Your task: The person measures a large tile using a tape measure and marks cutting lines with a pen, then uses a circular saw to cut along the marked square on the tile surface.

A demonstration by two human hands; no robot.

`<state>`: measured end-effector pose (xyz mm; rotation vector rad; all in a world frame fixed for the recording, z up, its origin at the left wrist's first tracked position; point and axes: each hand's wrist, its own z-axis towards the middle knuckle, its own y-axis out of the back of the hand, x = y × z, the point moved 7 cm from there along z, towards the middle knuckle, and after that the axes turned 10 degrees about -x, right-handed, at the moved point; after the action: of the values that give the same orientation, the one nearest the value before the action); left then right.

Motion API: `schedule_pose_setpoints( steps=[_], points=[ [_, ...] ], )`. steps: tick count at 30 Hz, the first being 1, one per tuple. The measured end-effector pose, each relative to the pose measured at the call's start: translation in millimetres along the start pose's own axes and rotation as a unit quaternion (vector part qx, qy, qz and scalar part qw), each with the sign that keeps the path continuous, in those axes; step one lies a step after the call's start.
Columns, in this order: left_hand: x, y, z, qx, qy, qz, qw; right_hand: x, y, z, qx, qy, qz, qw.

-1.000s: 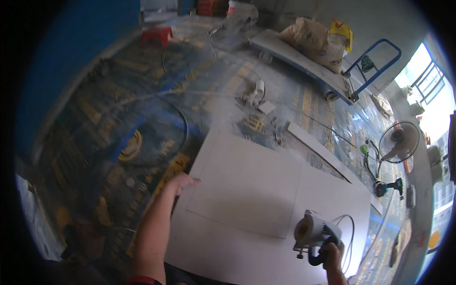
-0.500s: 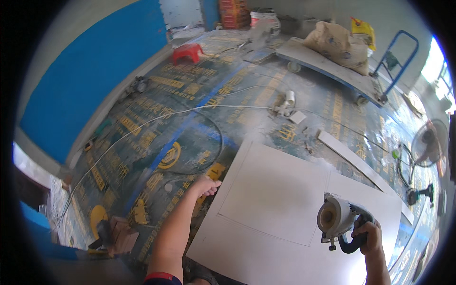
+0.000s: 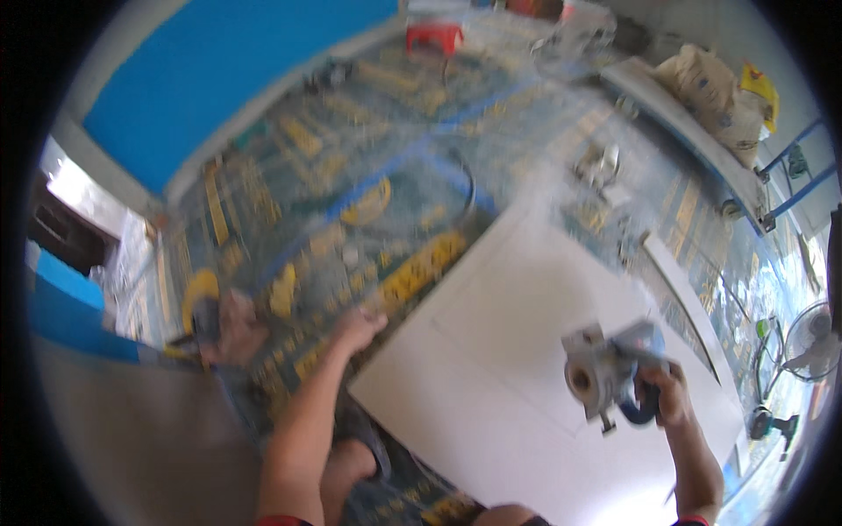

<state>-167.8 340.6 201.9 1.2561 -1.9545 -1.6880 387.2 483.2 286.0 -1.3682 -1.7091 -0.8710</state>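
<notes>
My right hand (image 3: 664,393) grips a handheld circular saw (image 3: 596,370) by its dark curved handle. The saw has a pale round motor housing and a flat metal base, and appears held above a large white slab (image 3: 491,351). Faint straight lines are drawn on the slab. My left hand (image 3: 355,330) hovers just outside the slab's left edge, blurred, its fingers curled with nothing showing in them. A bare foot or lower leg (image 3: 351,460) of mine is near the slab's near left corner.
A narrow white strip (image 3: 688,307) lies beyond the slab's right side. Farther right are a fan (image 3: 811,342) and a cordless drill (image 3: 772,423). A platform trolley (image 3: 684,131) carries sacks. At the far side stands a red stool (image 3: 434,38). Printed sheeting covers the floor.
The view has swung left and down. My left hand has come back along the slab's left edge toward me. My right hand still holds the saw, now turned differently.
</notes>
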Motion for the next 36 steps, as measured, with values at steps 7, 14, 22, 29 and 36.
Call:
schedule_pose_setpoints(
  steps=[7, 14, 22, 29, 36],
  points=[
    [67, -1, -73, -0.094, 0.05, -0.01, 0.994, 17, -64, 12, 0.062, 0.077, -0.113, 0.989],
    [79, -43, -77, -0.003, -0.013, -0.023, 1.0, 30, -91, 38, 0.105, 0.167, -0.108, 0.974],
    [85, -62, -79, 0.057, -0.001, -0.057, 0.997, 23, -163, 50, 0.139, 0.214, -0.142, 0.956],
    [93, -79, -75, 0.06, 0.043, -0.026, 0.997, 14, -226, 60, 0.179, 0.21, -0.109, 0.955],
    [87, -80, -77, 0.047, 0.038, -0.018, 0.998, 2, -257, 60, 0.204, 0.207, -0.123, 0.949]
  ],
)
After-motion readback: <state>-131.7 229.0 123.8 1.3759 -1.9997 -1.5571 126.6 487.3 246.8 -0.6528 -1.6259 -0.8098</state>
